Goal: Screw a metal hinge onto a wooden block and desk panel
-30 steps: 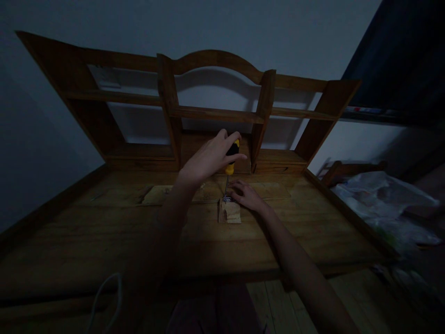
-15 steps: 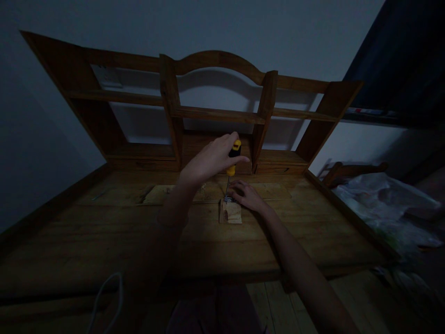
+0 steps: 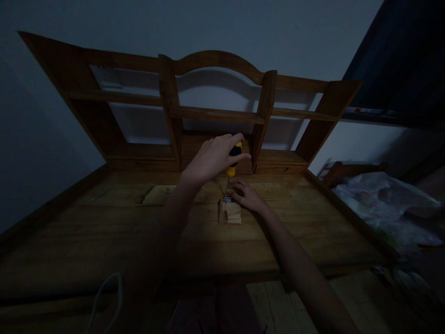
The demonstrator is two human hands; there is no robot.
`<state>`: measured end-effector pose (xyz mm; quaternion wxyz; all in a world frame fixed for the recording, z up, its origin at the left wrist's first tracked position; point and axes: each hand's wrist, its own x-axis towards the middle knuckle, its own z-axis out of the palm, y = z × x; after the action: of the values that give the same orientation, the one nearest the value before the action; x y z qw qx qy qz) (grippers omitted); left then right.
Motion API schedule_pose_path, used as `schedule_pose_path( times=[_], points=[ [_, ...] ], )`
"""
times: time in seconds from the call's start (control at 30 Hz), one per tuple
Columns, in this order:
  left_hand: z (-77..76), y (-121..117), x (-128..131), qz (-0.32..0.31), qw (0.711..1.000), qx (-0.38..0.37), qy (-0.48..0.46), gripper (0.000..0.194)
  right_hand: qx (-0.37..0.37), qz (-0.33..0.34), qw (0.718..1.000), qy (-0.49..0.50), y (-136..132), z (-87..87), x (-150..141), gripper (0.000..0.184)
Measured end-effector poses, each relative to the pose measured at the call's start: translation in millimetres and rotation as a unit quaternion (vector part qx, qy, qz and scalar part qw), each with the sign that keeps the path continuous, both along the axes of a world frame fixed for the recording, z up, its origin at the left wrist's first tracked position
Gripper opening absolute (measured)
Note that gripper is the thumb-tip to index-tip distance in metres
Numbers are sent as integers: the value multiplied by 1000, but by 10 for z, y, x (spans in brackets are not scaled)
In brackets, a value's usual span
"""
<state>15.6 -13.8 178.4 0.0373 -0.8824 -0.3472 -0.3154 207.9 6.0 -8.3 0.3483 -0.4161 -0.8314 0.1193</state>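
Note:
My left hand [image 3: 212,157] is wrapped round the yellow and black handle of a screwdriver [image 3: 232,160], which stands nearly upright. Its tip meets a small metal fitting [image 3: 227,200] on top of a small pale wooden block [image 3: 230,213] on the wooden desk [image 3: 104,232]. My right hand [image 3: 246,195] lies on the desk just right of the block, fingers curled against the fitting and the block's top edge. Whether those fingers pinch anything is too dark to make out.
A wooden hutch with shelves and an arched top [image 3: 215,111] stands at the back of the desk. A flat wooden board [image 3: 167,194] lies behind the block. Crumpled plastic bags [image 3: 382,204] lie off the right edge, a pale cable [image 3: 104,297] hangs at the front left.
My left hand has shifted its grip over the top of the screwdriver handle, fingers turning round it. The right hand and block have stayed put.

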Motion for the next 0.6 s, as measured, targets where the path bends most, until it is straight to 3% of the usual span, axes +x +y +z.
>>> schedule_pose_path(
  times=[0.1, 0.3, 0.47, 0.6],
  points=[
    [-7, -17, 18, 9, 1000, 12, 8, 39, 4, 1, 1000, 3, -11, 11, -6, 23],
    [-25, 48, 18, -89, 996, 0, 12, 26, 3, 0, 1000, 3, -14, 17, -14, 22],
    [12, 88, -23, -168, 985, -42, 8, 39, 6, -1, 1000, 3, 7, -5, -9, 23],
    [39, 126, -60, -180, 983, -47, -7, 31, 4, -5, 1000, 4, 9, -14, -6, 24]
  ],
)
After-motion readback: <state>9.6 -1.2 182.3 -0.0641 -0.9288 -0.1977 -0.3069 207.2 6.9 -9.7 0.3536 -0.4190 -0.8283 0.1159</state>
